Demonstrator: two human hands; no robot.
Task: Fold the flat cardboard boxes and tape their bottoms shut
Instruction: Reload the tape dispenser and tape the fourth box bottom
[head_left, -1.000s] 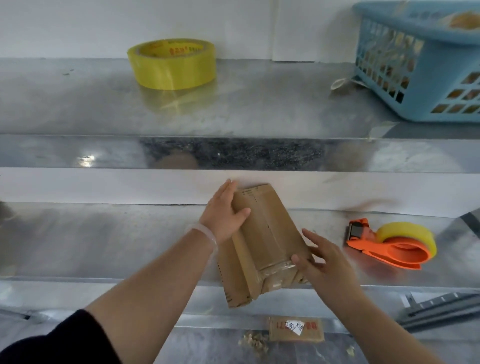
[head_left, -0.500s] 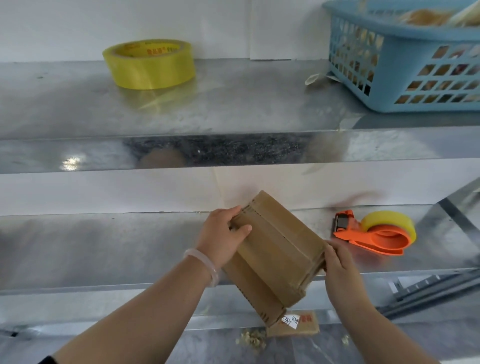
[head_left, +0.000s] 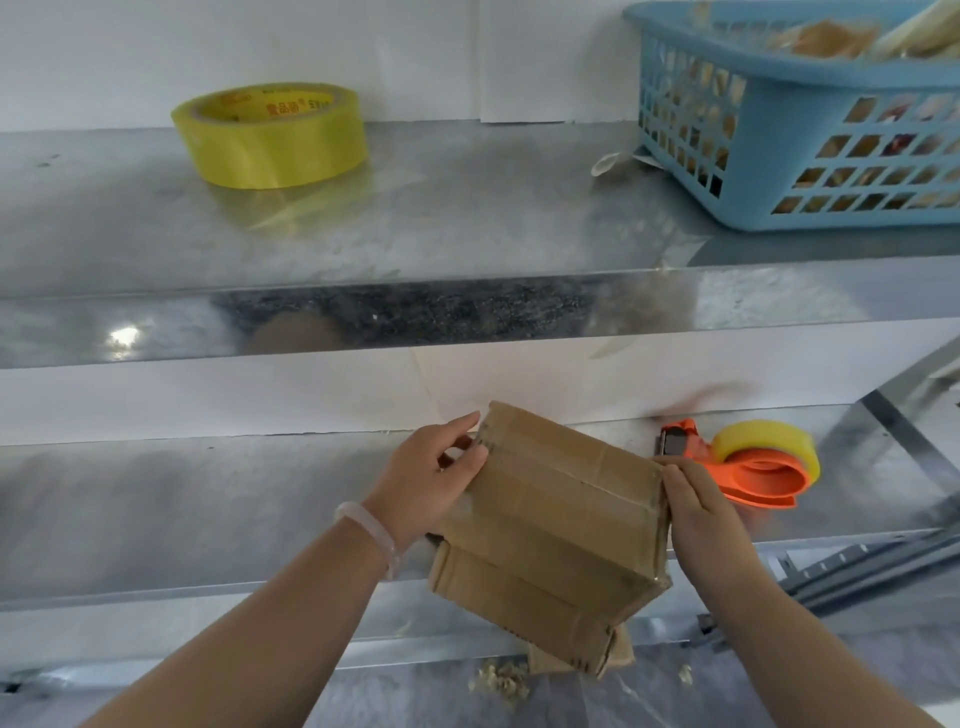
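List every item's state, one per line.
Box, folded up, tilted, held in the air.
Left hand, grips box's upper left corner.
Right hand, holds box's right edge.
Tape dispenser, lying on lower shelf, loaded.
Tape roll, flat on upper shelf.
Basket, upright, partly filled.

The cardboard box (head_left: 561, 519) has been tilted clockwise, and the right hand (head_left: 696, 512) has been shifted up to its right edge.
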